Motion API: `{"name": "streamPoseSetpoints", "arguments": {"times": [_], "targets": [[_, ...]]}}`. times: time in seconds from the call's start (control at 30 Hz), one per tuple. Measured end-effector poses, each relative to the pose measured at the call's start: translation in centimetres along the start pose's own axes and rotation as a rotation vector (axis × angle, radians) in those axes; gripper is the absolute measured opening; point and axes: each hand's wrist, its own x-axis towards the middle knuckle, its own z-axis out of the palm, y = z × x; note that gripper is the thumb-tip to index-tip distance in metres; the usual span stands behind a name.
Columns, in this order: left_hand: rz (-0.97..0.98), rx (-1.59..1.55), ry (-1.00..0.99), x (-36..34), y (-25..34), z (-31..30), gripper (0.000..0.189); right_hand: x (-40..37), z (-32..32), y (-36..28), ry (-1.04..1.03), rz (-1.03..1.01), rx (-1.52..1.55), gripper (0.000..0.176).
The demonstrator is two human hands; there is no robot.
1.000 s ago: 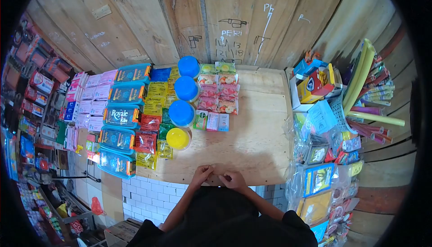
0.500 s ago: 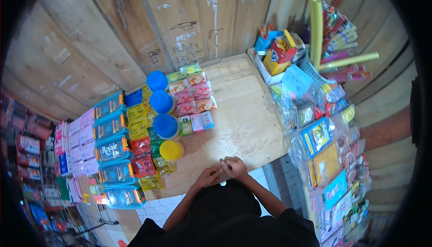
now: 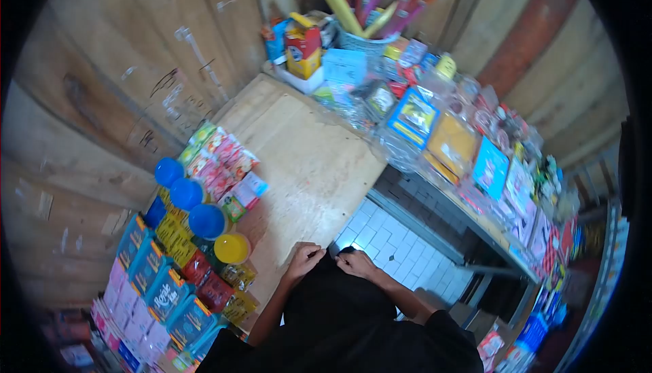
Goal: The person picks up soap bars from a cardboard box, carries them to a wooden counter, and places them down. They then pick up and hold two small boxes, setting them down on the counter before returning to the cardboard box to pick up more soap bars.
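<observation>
The wooden table (image 3: 299, 149) spreads ahead of the person. At its near edge, the left hand (image 3: 304, 261) and right hand (image 3: 356, 263) curl, slightly apart; whether they grip anything cannot be told. The yellow-lidded jar (image 3: 232, 248) stands left of both, untouched.

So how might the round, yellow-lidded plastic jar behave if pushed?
The jar probably keeps its shape, as its lid looks rigid. Standing upright on the wooden table, it may slide or tip; round, it could roll once toppled.

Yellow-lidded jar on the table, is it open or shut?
Shut: the yellow lid covers the whole top, and no opening shows around it.
</observation>
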Motion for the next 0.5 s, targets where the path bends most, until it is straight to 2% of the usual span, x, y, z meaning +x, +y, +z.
{"name": "streamPoseSetpoints", "arguments": {"times": [0.1, 0.17, 0.3, 0.33, 0.43, 0.5], "targets": [[0.053, 0.050, -0.001, 0.3, 1.7, 0.3, 0.035, -2.9, 3.8, 3.1, 0.041, 0.067, 0.126, 0.041], [0.111, 0.042, 0.020, 0.4, 4.3, 0.1, 0.035, -5.0, 4.9, 4.0, -0.032, 0.268, 0.180, 0.045], [0.029, 0.179, -0.039, -0.3, -0.4, 1.2, 0.032, -9.4, 7.8, 4.6, -0.077, 0.597, 0.180, 0.049], [-0.043, 0.206, -0.061, -0.5, -1.3, 1.4, 0.033, -10.7, 9.0, 4.9, -0.090, 0.667, 0.183, 0.051], [-0.112, 0.066, 0.019, -1.0, -1.2, 2.6, 0.036, -14.9, 14.2, 6.5, -0.121, 0.836, 0.258, 0.052], [-0.075, 0.089, 0.036, -1.2, -0.6, 2.8, 0.036, -18.2, 16.7, 6.2, -0.111, 0.912, 0.304, 0.053]]}}
